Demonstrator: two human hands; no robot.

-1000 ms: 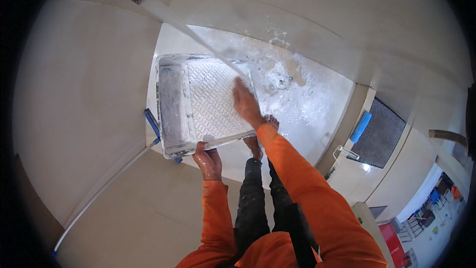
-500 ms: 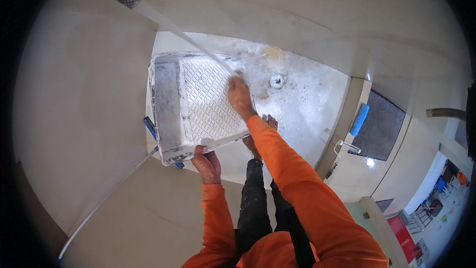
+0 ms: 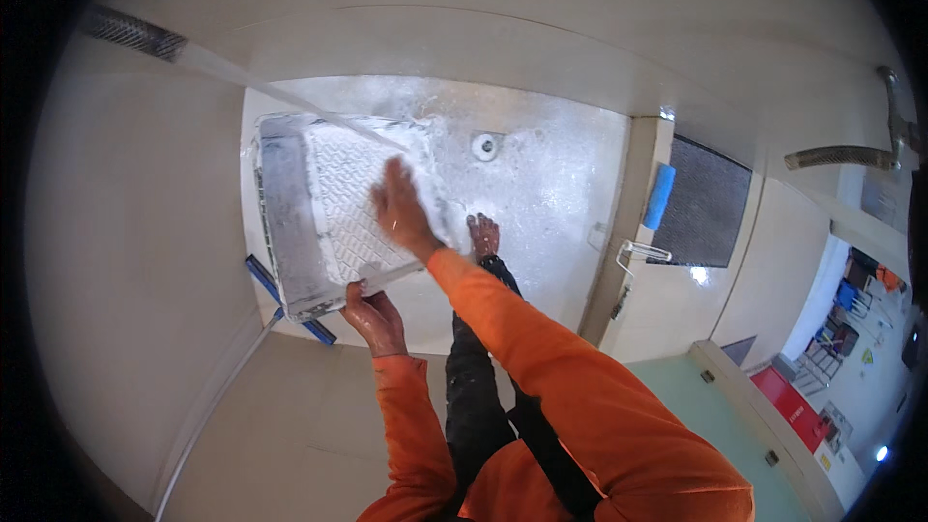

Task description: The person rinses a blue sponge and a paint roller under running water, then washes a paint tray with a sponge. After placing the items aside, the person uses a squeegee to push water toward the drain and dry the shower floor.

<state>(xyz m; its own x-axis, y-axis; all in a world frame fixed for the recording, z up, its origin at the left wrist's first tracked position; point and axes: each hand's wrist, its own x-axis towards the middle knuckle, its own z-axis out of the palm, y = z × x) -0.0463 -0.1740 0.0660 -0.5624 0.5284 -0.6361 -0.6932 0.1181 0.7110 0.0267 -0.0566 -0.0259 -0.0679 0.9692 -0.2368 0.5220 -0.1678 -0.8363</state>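
A paint roller tray (image 3: 288,195), dirtied with white paint and ribbed in a diamond pattern, is tilted under a stream of water (image 3: 290,100). The water falls from a spout (image 3: 135,34) at the upper left onto the tray's far right part. My left hand (image 3: 375,319) grips the tray's near rim, thumb on top. Over the ribbed slope is my right hand (image 3: 398,208), blurred by motion; its fingers are too smeared to read, and I cannot tell whether it touches the tray.
A drain (image 3: 486,146) lies in the wet floor right of the tray. A blue-edged squeegee (image 3: 263,275) with a long pole stands at the left wall. On the right ledge are a blue roller sleeve (image 3: 659,197) and a roller frame (image 3: 643,251). My bare foot (image 3: 483,235) is beside the tray.
My right hand has moved from the tray's right edge inward over the ribbed slope. The view has shifted, so the tray appears farther left. My left hand keeps its grip.
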